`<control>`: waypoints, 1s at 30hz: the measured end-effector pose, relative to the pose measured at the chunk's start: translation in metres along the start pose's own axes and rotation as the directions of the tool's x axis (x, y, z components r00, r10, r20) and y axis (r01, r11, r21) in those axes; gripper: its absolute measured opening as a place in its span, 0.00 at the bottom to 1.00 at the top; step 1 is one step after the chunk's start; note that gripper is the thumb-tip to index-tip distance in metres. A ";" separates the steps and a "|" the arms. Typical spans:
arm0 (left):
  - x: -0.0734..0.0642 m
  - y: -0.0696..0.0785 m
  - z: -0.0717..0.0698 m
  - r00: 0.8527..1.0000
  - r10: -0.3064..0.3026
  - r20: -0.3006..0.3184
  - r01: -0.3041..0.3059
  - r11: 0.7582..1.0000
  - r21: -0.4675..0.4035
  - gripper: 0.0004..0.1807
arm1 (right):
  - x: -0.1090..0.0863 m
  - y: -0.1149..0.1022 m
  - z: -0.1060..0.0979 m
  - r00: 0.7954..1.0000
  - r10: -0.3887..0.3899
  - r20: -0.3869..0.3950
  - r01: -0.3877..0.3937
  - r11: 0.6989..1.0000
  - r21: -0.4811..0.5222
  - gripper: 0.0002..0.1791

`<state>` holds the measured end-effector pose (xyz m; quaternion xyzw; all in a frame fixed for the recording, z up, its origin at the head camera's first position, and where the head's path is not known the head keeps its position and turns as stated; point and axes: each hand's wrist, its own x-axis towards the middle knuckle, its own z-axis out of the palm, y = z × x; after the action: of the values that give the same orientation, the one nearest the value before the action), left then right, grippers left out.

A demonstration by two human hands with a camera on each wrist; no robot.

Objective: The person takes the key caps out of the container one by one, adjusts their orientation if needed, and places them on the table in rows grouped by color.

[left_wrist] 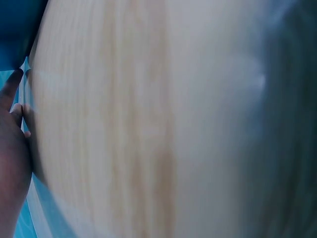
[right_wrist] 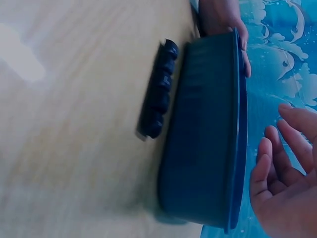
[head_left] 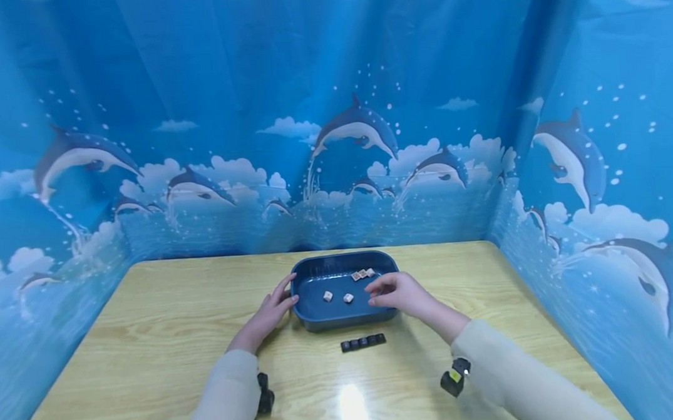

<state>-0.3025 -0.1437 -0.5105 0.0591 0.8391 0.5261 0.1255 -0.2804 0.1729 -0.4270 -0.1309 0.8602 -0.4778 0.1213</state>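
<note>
A deep dark-blue tray (head_left: 319,324) stands on the table. My left hand (head_left: 269,314) grips its left rim, with fingertips bent over the edge in the right wrist view. Over the tray's right side hovers my right hand (head_left: 399,293); its loosely bent fingers (right_wrist: 261,178) have nothing between them in the right wrist view. Two small white cubes with dark marks, a left one (head_left: 328,296) and a right one (head_left: 348,298), lie apart on the tray floor. Farther back, a short row of similar marked cubes (head_left: 363,274) sits near the back right wall.
A straight row of several small black blocks (head_left: 363,342), like keycaps, lies on the table (head_left: 167,342) just in front of the tray. A blue dolphin-print curtain (head_left: 225,114) surrounds the table's back and sides. Light glares off the front of the tabletop.
</note>
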 end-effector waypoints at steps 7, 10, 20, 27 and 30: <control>0.000 0.001 0.001 1.000 -0.010 -0.002 0.010 1.000 0.000 0.33 | 0.026 -0.010 -0.003 0.993 0.072 0.094 -0.071 0.997 -0.016 0.14; -0.001 0.000 0.001 1.000 -0.007 -0.002 0.007 1.000 -0.002 0.32 | 0.038 -0.012 -0.003 0.984 0.098 0.147 -0.092 0.995 -0.048 0.15; 0.001 -0.001 0.000 1.000 -0.002 -0.006 0.002 1.000 -0.002 0.33 | 0.069 -0.008 -0.002 0.940 0.136 0.314 -0.104 0.988 -0.117 0.17; 0.000 0.000 0.001 1.000 -0.016 -0.011 0.016 1.000 -0.003 0.33 | 0.085 -0.004 -0.005 0.873 0.121 0.473 -0.087 0.992 -0.094 0.18; -0.001 0.001 0.000 1.000 -0.010 -0.008 0.010 1.000 -0.002 0.33 | 0.092 -0.003 -0.006 0.839 0.148 0.524 -0.118 0.989 -0.090 0.19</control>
<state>-0.3017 -0.1432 -0.5098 0.0525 0.8393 0.5265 0.1248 -0.3682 0.1445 -0.4288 -0.2007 0.8131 -0.3902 0.3826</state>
